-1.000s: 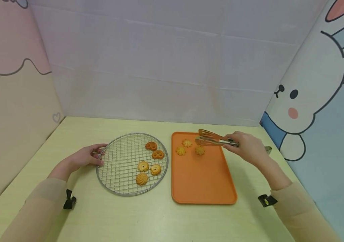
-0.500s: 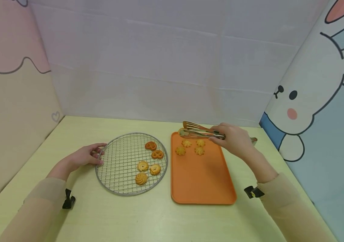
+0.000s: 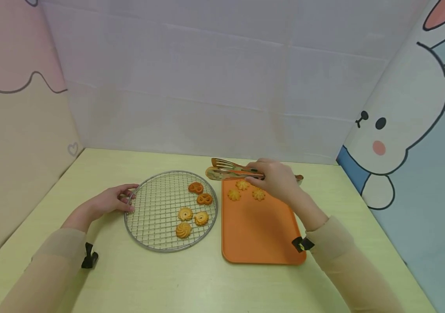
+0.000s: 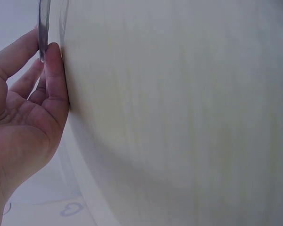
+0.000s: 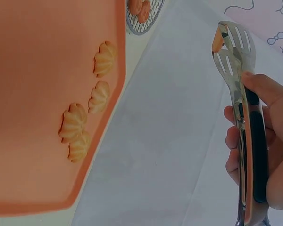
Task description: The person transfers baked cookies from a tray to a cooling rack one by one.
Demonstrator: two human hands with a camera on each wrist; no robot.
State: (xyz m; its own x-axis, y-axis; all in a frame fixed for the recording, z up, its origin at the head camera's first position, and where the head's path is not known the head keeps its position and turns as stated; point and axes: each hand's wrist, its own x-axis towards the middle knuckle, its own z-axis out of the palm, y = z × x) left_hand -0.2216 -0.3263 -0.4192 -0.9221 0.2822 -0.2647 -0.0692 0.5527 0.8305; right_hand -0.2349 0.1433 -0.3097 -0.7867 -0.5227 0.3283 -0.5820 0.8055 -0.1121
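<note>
My left hand [image 3: 110, 202] grips the near-left rim of a round wire cooling rack [image 3: 149, 217]; the left wrist view has the metal rim [image 4: 43, 33] between thumb and fingers. With my right hand [image 3: 279, 180] I hold slotted metal tongs [image 3: 232, 171], raised above the back of an orange tray [image 3: 261, 234], their heads pointing left toward the rack. In the right wrist view a small orange-brown piece [image 5: 218, 41], mostly hidden, sits between the tongs' heads. Several star-shaped cookies [image 5: 73, 123] lie on the tray; in the head view the hand covers one.
On the rack's right half lie two pretzels [image 3: 204, 199] and three round cookies [image 3: 183, 230]. Bare table [image 3: 159, 282] runs in front of rack and tray. A white wall [image 3: 206, 87] stands behind, and printed side walls [image 3: 410, 130] flank the table.
My right hand has carried the tongs leftward, from over the tray's back right to the gap near the rack's far right. The left hand, rack and tray stay put.
</note>
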